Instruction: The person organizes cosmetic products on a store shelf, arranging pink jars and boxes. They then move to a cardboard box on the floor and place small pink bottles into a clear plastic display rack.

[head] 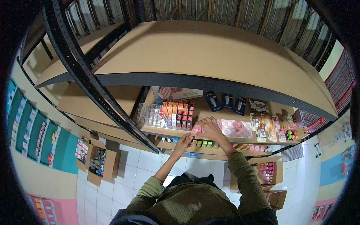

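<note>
A small pink box with a round print stands at the front edge of the shelf, right of a clear acrylic organizer. My right hand reaches over it from the right, fingers bent around its top and side. Just below, at the shelf's front edge, my left hand has its fingertips at the box's lower corner; whether they pinch it is too small to tell. Pink-and-white patterned boxes sit in a row to the right of my right hand, which partly hides the row's left end.
The acrylic organizer holds orange, red and black cosmetic boxes. Dark blue packets lie at the back, blister packs at the right. Overhead juts an upper shelf board; a black metal post slants left. Filled cartons stand on the floor.
</note>
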The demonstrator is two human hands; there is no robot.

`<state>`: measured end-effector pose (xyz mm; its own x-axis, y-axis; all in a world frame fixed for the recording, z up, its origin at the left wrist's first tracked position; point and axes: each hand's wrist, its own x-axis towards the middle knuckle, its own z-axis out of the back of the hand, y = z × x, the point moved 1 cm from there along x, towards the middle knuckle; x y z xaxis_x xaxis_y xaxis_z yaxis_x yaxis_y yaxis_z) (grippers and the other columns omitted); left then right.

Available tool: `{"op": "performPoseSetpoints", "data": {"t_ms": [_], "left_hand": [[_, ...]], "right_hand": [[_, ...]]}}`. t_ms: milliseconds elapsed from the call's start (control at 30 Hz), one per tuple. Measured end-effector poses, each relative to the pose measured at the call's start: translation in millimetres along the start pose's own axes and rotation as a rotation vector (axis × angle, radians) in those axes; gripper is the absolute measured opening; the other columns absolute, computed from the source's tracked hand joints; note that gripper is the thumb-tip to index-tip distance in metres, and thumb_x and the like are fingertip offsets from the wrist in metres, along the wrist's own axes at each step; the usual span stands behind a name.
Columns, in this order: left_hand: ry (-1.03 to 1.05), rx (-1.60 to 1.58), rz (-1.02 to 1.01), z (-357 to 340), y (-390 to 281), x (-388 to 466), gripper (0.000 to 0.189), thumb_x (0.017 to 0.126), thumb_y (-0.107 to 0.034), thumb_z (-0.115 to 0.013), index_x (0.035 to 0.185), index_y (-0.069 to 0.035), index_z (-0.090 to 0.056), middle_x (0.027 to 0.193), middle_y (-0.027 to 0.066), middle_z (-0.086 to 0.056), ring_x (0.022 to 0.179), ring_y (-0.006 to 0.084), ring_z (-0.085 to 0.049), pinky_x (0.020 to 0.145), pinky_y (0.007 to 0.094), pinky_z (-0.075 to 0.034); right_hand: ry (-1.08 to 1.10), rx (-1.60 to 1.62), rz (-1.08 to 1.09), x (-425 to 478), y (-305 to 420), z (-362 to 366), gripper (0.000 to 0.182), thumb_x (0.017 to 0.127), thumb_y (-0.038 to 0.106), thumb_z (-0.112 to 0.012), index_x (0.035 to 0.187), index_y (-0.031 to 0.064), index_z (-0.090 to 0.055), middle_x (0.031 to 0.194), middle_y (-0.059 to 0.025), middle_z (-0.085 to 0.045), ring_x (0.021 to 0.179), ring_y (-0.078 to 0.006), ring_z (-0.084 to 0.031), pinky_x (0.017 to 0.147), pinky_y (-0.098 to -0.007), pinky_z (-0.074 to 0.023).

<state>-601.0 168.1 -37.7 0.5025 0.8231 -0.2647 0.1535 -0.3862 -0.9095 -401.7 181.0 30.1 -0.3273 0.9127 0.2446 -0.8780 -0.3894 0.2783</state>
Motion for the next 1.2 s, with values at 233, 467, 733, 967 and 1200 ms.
{"op": "performPoseSetpoints", "data": {"t_ms": [233,467,733,967,1200], "left_hand": [[0.000,0.027,-0.029,-4.6,-5.3,-0.5,0.051,0.095,-0.028,-0.054,0.134,0.000,-0.039,0.118,0.0109,-0.058,0.098,0.0180,-0.062,0.085,0.0289,-0.050],[-0.025,0.055,-0.042,-6.6,-4.3,1.9,0.050,0.095,-0.028,-0.054,0.134,-0.001,-0.039,0.116,0.0104,-0.058,0.099,0.0185,-0.062,0.086,0.0293,-0.050],[-0.047,0.053,-0.058,-10.3,-2.3,0.4,0.048,0.095,-0.025,-0.054,0.135,-0.002,-0.038,0.118,0.0107,-0.059,0.100,0.0189,-0.062,0.087,0.0297,-0.050],[-0.060,0.092,-0.052,-5.0,3.3,5.2,0.048,0.095,-0.024,-0.054,0.136,-0.003,-0.037,0.117,0.0113,-0.060,0.101,0.0183,-0.062,0.088,0.0295,-0.049],[-0.093,0.022,-0.074,-10.7,-3.8,4.9,0.046,0.094,-0.023,-0.056,0.131,0.001,-0.042,0.107,0.0073,-0.063,0.091,0.0132,-0.062,0.079,0.0257,-0.051]], "right_hand": [[-0.006,0.030,-0.053,-3.4,1.8,2.4,0.063,0.069,0.044,-0.072,0.119,0.0095,-0.054,0.114,-0.0129,-0.059,0.110,-0.0309,-0.052,0.097,-0.0445,-0.0313],[-0.002,0.293,-0.116,-7.3,-8.8,-6.6,0.065,0.073,0.040,-0.071,0.125,0.0086,-0.048,0.121,-0.0174,-0.055,0.120,-0.0365,-0.046,0.105,-0.0464,-0.0293],[-0.011,0.186,-0.053,-10.8,-12.5,-9.2,0.065,0.073,0.041,-0.070,0.125,0.0089,-0.048,0.117,-0.0143,-0.057,0.118,-0.0318,-0.047,0.109,-0.0488,-0.0228],[-0.018,0.053,-0.047,-8.3,-2.9,-4.1,0.069,0.073,0.043,-0.070,0.129,0.0109,-0.045,0.117,-0.0170,-0.057,0.121,-0.0315,-0.045,0.110,-0.0548,-0.0165],[-0.052,0.053,-0.048,-13.0,-2.1,15.0,0.067,0.076,0.041,-0.070,0.130,0.0100,-0.046,0.120,-0.0167,-0.056,0.121,-0.0324,-0.045,0.109,-0.0538,-0.0177]]}}
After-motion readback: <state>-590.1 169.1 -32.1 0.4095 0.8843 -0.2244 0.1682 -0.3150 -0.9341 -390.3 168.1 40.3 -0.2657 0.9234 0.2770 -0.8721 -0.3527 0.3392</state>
